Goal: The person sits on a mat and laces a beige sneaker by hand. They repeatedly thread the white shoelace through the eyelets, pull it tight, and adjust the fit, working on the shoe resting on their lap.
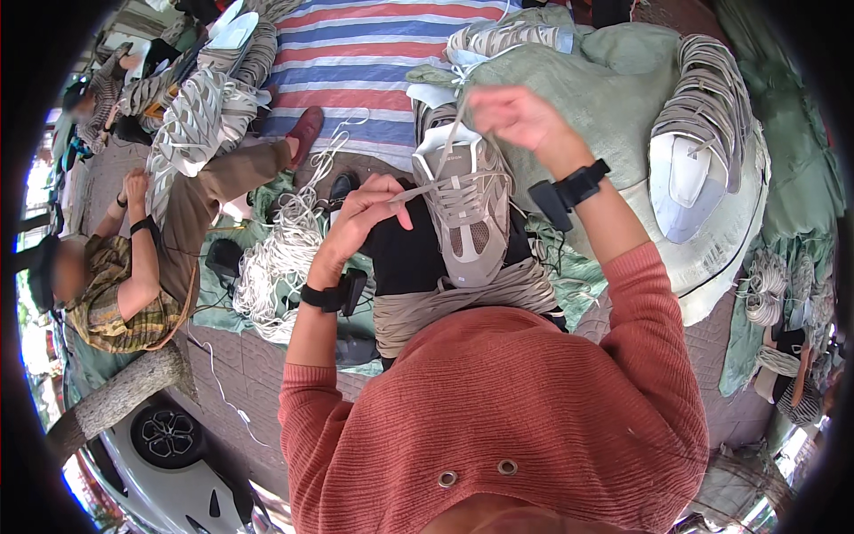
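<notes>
A taupe sneaker upper (pixel 469 230) with a white lining lies over my dark-clad lap, toe toward me. Its flat grey-brown shoelace (pixel 455 197) runs through the eyelets down the front. My left hand (pixel 374 212) is closed in a pinch on one end of the lace, left of the tongue. Above and to the right, my right hand (pixel 523 117) is raised, slightly blurred, fingers closed at the other lace end, which stretches up from the shoe. A thick bundle of grey-brown laces (pixel 436 301) lies across my lap, close to my body.
White laces (pixel 280 258) heap on the left. Stacked shoe uppers (pixel 703 125) lean on a green sack (pixel 614 89) at right; pale uppers (pixel 200 120) stack far left, near a seated person (pixel 124 285). A striped sheet (pixel 356 53) spreads ahead. A car (pixel 173 463) stands lower left.
</notes>
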Available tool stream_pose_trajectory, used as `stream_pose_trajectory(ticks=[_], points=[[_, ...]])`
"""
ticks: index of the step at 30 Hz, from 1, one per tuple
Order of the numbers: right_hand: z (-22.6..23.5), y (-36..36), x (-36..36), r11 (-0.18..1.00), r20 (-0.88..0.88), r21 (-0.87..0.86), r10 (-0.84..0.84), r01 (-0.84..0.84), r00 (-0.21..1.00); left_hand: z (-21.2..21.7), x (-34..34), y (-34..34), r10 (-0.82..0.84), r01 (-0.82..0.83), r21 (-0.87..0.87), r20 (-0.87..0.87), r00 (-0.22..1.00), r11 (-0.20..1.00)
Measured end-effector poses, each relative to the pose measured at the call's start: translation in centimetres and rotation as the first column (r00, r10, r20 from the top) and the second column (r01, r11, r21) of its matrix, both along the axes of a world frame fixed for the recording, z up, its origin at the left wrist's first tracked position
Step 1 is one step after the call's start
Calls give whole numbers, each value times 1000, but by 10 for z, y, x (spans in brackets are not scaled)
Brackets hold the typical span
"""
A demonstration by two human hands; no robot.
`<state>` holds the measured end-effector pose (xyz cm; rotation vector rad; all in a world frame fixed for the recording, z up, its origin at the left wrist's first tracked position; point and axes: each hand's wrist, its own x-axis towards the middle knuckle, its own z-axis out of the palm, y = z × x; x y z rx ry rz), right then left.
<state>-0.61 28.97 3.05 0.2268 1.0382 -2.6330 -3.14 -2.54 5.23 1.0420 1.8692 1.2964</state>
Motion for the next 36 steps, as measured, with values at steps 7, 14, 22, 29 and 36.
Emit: stream_pose_trajectory(ticks=[7,14,22,29,36], points=[[46,133,27,845,28,-178,-508,505,861,-11,-5,19,-85,81,-26,-185,979,996],[109,180,84,289,-320,405,-844,867,431,-41,-4,48,121,-108,59,-276,954,992],[82,202,85,690,-222,485,-497,538,839,-46,5,57,125,-121,51,-648,751,991],[21,24,37,183,-510,860,264,476,819,-41,19,66,145,-125,81,-711,688,989],[-16,-42,27,-205,-321,784,674,585,666,-41,18,51,262,-198,177,-513,818,964]])
